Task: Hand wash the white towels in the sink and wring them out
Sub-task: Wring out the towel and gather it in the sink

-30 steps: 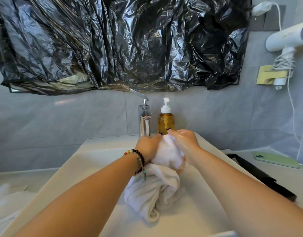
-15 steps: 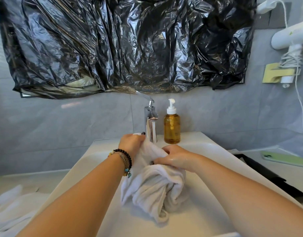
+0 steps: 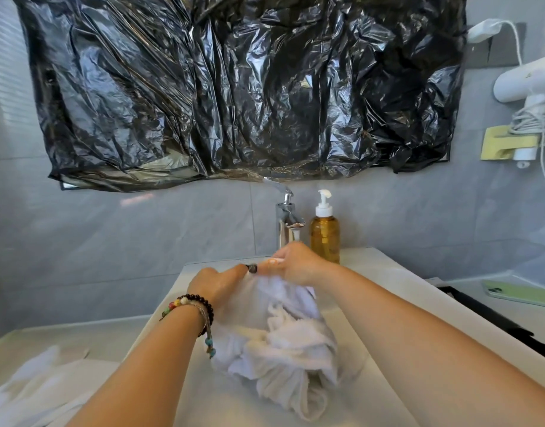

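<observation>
A bunched white towel point(image 3: 283, 346) hangs into the white sink point(image 3: 397, 297) below the chrome tap point(image 3: 288, 223). My left hand point(image 3: 215, 285), with beaded bracelets on its wrist, grips the towel's upper left part. My right hand point(image 3: 295, 261) grips the top of the towel just in front of the tap. The two hands meet at the fingertips over the cloth. The towel's lower folds trail down toward the near side of the basin.
An amber soap pump bottle point(image 3: 325, 232) stands right of the tap. More white cloth point(image 3: 34, 392) lies on the counter at the left. A green phone point(image 3: 523, 294) and a black tray point(image 3: 492, 322) sit at the right. Black plastic sheeting point(image 3: 234, 87) covers the wall above.
Both hands have shifted along the towel: the left moved lower and leftward, the right rose toward the tap. The towel bunch has been rubbed and rearranged between them.
</observation>
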`<state>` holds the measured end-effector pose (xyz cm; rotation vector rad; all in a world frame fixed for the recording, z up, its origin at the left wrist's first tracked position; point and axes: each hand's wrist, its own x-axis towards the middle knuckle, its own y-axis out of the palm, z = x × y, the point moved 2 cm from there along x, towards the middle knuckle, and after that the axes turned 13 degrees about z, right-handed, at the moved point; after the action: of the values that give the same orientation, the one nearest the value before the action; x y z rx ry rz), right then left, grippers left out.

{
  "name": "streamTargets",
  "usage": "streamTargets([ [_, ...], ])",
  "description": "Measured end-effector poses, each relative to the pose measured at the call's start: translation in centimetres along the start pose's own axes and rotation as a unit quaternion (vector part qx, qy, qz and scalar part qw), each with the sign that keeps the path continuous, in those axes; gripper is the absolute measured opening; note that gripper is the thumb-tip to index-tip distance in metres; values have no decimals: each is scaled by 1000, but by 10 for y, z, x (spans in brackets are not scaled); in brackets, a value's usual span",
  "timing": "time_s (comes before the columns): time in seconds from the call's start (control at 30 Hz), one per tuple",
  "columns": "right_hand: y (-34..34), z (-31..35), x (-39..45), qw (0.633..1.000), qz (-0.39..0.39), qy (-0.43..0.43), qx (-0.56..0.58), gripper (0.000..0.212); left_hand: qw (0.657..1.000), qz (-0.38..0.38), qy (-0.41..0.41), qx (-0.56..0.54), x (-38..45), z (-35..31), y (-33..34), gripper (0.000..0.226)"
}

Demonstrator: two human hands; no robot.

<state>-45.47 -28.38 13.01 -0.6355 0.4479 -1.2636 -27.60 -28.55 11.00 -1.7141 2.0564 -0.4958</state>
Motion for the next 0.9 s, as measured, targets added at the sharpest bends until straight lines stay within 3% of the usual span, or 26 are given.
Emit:
streamTargets([
  [0.07, -4, -2, 1, 995, -4, 20, 101, 30, 999, 40, -8, -12, 4, 9, 1, 49],
  [0.17, -1, -8, 0, 976, -21, 70, 206, 32, 984, 156, 20, -87, 4, 10, 11, 49],
  [0.27, -1, -10, -3, 961, -10, 59, 271, 33, 976, 204, 67, -28, 7, 6, 34, 89],
  [0.33, -3, -7, -10, 942, 55, -11, 330, 32, 977, 188, 96, -35, 12, 3, 48, 93],
  [0.4, -5, -13, -18, 911, 77, -60, 401, 37, 976, 170, 125, -55, 12, -4, 58, 50],
  [0.47, -7, -24, -28, 915, 15, -49, 401, 41, 981, 138, 123, -55, 11, -11, 68, 19],
  [0.53, -5, -44, -41, 947, -33, 26, 319, 48, 983, 102, 99, -112, 11, -16, 74, 13],
  [0.63, 10, -58, -56, 962, 74, 100, 242, 51, 954, 97, 59, -276, 9, -25, 75, 22],
  [0.73, 20, -48, -55, 972, 105, 71, 198, 73, 912, 71, 53, -400, 2, -33, 69, 15],
  [0.8, 24, -42, -52, 968, 98, 49, 226, 83, 891, 43, 41, -449, -1, -34, 63, 19],
  [0.9, 32, -37, -55, 953, 116, 50, 276, 62, 869, 15, 37, -494, -3, -35, 53, 16],
])
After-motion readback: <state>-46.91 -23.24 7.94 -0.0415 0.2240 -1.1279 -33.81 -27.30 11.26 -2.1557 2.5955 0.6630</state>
